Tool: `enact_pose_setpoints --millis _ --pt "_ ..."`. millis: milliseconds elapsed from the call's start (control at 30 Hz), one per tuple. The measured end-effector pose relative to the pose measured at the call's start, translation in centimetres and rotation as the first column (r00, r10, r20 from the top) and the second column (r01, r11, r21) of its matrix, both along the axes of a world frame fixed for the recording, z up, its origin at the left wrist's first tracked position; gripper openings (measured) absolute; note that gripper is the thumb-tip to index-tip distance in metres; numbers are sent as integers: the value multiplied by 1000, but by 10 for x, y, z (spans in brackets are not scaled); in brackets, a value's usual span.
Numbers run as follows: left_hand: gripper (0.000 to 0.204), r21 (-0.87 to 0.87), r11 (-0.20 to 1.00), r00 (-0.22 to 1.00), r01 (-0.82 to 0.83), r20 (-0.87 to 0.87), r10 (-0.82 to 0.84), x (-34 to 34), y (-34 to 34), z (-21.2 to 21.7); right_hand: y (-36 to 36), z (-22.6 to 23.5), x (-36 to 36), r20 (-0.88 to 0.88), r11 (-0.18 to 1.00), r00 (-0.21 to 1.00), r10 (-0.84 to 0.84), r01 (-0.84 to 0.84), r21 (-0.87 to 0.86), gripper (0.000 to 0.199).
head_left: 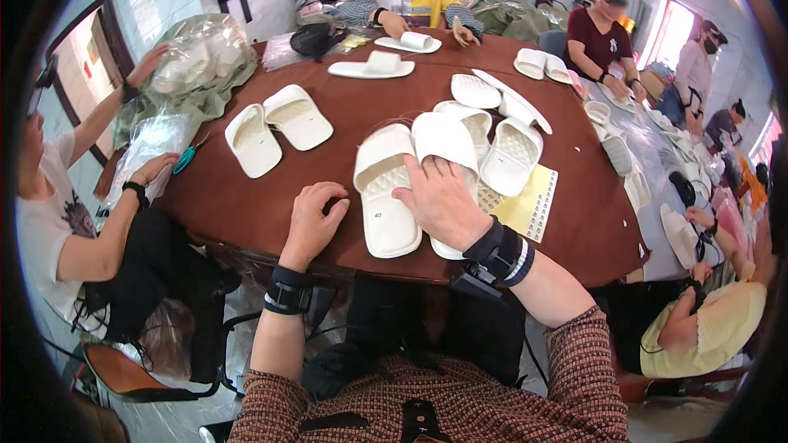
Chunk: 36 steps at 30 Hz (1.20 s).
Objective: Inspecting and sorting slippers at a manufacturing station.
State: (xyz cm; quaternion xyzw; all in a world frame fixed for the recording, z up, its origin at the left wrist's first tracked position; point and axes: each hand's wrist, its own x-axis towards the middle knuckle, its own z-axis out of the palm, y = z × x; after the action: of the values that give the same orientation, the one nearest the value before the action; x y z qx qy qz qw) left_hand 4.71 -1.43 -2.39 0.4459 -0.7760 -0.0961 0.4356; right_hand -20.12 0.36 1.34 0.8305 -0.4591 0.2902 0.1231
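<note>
A pair of white slippers stands before me, toes pointing away. My right hand (447, 201) lies over the right slipper (447, 135), its fingers stretched toward the opening under the strap. Its thumb reaches over the edge of the left slipper (386, 217), which has a small dark mark on its quilted insole. The right slipper's heel is mostly hidden by that hand. Beside the left slipper, my left hand (316, 217) rests on the brown tablecloth, loosely curled with the thumb apart and nothing seen in it. A yellow sticker sheet (525, 212) lies partly under the slippers at right.
More white slippers (513, 156) crowd just beyond the pair. Another slipper pair (279, 127) sits at left, single slippers (372, 66) farther back. Co-workers sit around the brown table (574, 238). Teal scissors (185, 160) and plastic bags (156, 148) lie at the left edge.
</note>
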Motion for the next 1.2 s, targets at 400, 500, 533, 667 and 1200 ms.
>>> enact_pose_setpoints --millis 400,500,533,667,1200 --pt "13 52 998 999 36 -12 -35 7 -3 -3 11 48 -48 155 966 987 -34 72 -250 54" --pt "12 61 998 1000 15 7 -15 6 -1 -4 3 56 -91 149 941 973 -179 213 -261 50" --pt "12 59 998 1000 25 8 -26 4 -1 -4 -1 59 -110 135 921 967 -218 249 -299 49" --pt "12 20 1000 999 7 32 -8 5 -2 -4 -26 73 -196 142 878 932 -332 361 -314 46" --pt "13 53 998 990 -20 139 13 11 1 -2 23 2 -224 57 932 951 -305 286 224 30"
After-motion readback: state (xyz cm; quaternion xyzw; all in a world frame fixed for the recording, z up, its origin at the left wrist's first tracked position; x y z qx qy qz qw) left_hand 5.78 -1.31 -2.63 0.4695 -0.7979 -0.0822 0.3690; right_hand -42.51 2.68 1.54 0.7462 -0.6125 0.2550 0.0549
